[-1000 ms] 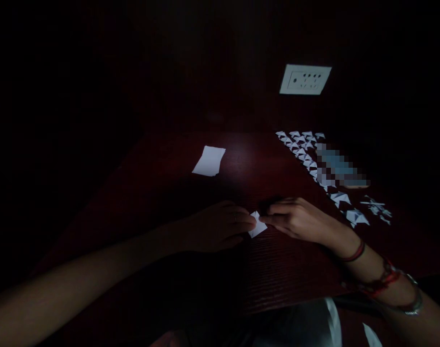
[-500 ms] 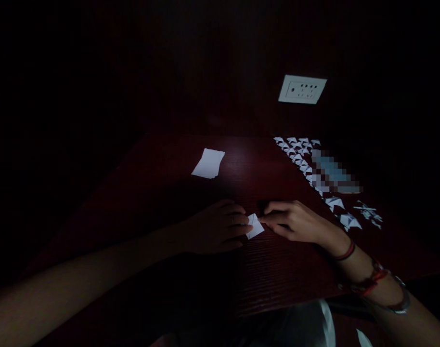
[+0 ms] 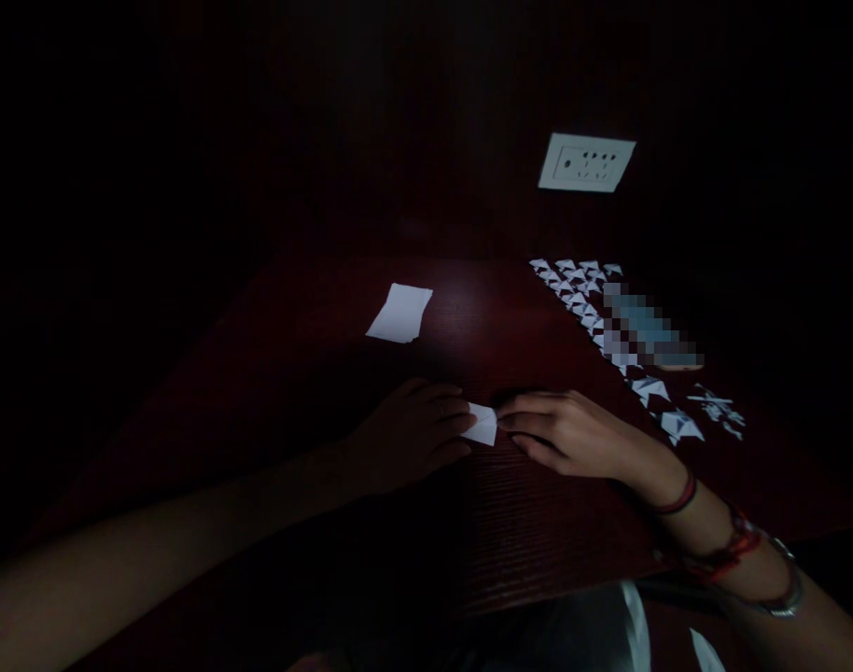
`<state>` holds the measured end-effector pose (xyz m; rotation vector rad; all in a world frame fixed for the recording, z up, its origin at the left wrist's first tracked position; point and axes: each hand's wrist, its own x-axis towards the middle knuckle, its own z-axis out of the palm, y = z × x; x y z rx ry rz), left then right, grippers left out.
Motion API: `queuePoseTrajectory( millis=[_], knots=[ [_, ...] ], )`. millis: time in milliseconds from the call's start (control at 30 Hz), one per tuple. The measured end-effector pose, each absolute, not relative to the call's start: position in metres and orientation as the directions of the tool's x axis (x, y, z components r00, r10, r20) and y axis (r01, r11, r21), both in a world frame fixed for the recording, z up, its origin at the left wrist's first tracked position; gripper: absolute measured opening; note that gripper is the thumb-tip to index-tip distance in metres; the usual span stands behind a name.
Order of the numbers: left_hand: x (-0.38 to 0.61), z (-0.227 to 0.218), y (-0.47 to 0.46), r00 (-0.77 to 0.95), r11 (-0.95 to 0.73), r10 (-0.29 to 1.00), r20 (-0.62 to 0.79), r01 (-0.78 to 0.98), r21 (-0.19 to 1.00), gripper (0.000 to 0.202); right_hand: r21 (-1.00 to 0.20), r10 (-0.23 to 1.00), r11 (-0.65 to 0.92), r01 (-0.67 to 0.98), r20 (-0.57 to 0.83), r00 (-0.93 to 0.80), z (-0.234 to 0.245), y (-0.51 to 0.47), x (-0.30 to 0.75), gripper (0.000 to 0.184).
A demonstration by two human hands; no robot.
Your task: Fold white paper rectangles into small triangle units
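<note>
A small folded piece of white paper (image 3: 482,426) lies on the dark red table between my two hands. My left hand (image 3: 416,431) is palm down, its fingers stretched flat over the paper's left part and covering it. My right hand (image 3: 570,431) meets the right edge of the paper, fingertips bunched at its upper right corner, the thumb a little lower. Faint crease lines show on the paper. To the right stand folded paper pieces (image 3: 680,426), the closest ones beyond my right wrist.
A stack of white paper sheets (image 3: 400,313) lies farther back. Rows of folded paper shapes (image 3: 579,303) run along the right, beside a phone-like blurred object (image 3: 647,327). Small white scraps (image 3: 719,411) lie near it. A socket plate (image 3: 587,162) is on the wall.
The small paper has turned from a diamond to a more level, narrower shape and shifted slightly left. My left hand has drawn a little left; the right fingertips have followed the paper's edge.
</note>
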<state>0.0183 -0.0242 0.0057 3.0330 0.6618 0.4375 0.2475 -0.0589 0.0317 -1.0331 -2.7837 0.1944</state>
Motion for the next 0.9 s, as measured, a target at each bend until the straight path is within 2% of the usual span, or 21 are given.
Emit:
queuePoseTrajectory(
  millis=[133,267,367,533,733,900],
  knots=[
    [0.0159,0.0032,-0.0222,0.869,-0.908,0.419,0.263,0.410,0.088,0.030,-0.214,0.658,0.749,0.627,0.125,-0.743,0.0309,-0.0585,0.2484,0.024],
    [0.0142,0.0005,-0.0212,0.907,-0.935,0.351,0.233,0.355,0.026,0.032,-0.322,0.658,0.732,0.600,0.105,-0.746,0.0311,-0.0568,0.2505,0.027],
    [0.0157,0.0021,-0.0221,0.900,-0.929,0.355,0.253,0.369,-0.007,0.033,-0.379,0.664,0.710,0.593,0.078,-0.744,0.0322,-0.0558,0.2521,0.029],
    [0.0181,0.0041,-0.0249,0.893,-0.928,0.353,0.279,0.373,-0.019,0.035,-0.438,0.655,0.699,0.565,0.075,-0.752,0.0328,-0.0553,0.2519,0.027],
    [0.0162,0.0018,-0.0243,0.912,-0.936,0.339,0.230,0.351,-0.012,0.039,-0.496,0.647,0.689,0.529,0.091,-0.757,0.0340,-0.0561,0.2503,0.022],
    [0.0148,-0.0001,-0.0236,0.908,-0.935,0.345,0.237,0.354,0.003,0.035,-0.500,0.719,0.658,0.563,0.195,-0.667,0.0281,-0.0500,0.2532,0.019]
  ],
)
